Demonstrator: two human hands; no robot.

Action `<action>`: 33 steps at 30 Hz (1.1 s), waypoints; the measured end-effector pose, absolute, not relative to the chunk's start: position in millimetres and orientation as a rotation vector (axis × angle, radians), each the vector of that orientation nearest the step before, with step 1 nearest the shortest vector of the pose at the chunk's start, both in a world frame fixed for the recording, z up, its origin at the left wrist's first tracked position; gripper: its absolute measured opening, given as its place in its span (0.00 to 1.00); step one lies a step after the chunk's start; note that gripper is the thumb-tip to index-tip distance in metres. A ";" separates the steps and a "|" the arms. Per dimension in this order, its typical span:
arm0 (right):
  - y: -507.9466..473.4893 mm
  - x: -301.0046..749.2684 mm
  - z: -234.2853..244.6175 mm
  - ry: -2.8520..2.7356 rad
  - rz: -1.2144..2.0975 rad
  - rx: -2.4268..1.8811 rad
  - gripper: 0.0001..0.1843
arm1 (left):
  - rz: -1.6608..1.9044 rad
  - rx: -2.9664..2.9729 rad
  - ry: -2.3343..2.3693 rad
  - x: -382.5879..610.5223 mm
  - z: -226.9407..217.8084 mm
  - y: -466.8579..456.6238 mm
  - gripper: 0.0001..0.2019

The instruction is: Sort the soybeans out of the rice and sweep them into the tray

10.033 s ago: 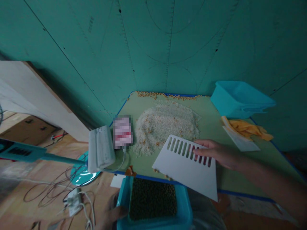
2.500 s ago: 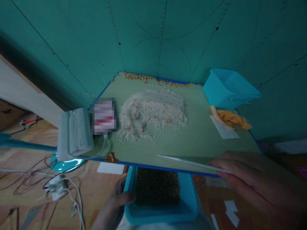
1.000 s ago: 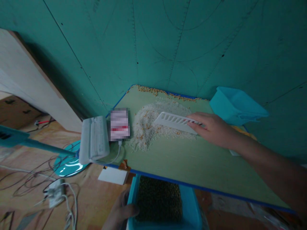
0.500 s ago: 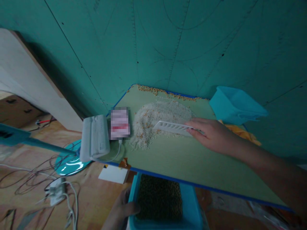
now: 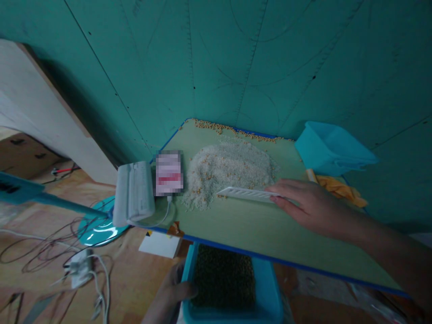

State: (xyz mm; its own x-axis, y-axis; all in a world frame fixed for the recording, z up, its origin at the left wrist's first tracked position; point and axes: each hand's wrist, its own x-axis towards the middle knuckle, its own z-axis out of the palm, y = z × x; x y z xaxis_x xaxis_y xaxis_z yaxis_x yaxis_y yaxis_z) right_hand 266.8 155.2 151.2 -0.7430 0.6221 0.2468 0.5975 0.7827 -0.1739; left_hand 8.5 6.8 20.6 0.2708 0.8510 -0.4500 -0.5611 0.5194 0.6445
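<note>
My right hand (image 5: 308,207) grips a white slotted scraper board (image 5: 248,194), held nearly edge-on and resting on the green table (image 5: 263,234) at the near edge of a pile of white rice (image 5: 229,168) mixed with yellow beans. Below the table's front edge, my left hand (image 5: 168,297) holds the rim of a teal tub (image 5: 270,297) filled with dark green beans (image 5: 222,281).
A white boxy device (image 5: 135,193) and a pixelated package (image 5: 168,173) sit at the table's left corner. A second teal tub (image 5: 332,146) and an orange cloth (image 5: 339,189) are at the right. Yellow beans (image 5: 232,130) line the back edge. Cables (image 5: 81,270) lie on the floor.
My right hand has drawn the scraper from on top of the rice pile toward me to its near edge. The left hand and tub stay put.
</note>
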 end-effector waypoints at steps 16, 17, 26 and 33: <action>153.7 261.4 149.4 -2.626 0.169 -0.937 0.12 | 0.986 0.352 0.929 4.3 5.1 5.1 0.27; 154.9 261.7 149.1 -2.624 0.158 -0.942 0.12 | 0.978 0.336 0.924 4.0 4.7 4.8 0.28; 160.8 262.6 145.3 -2.637 0.175 -0.957 0.13 | 0.992 0.363 0.860 7.4 17.5 4.5 0.24; 152.2 258.8 150.5 -2.641 0.255 -0.902 0.12 | 1.027 0.380 0.857 7.8 18.2 3.0 0.22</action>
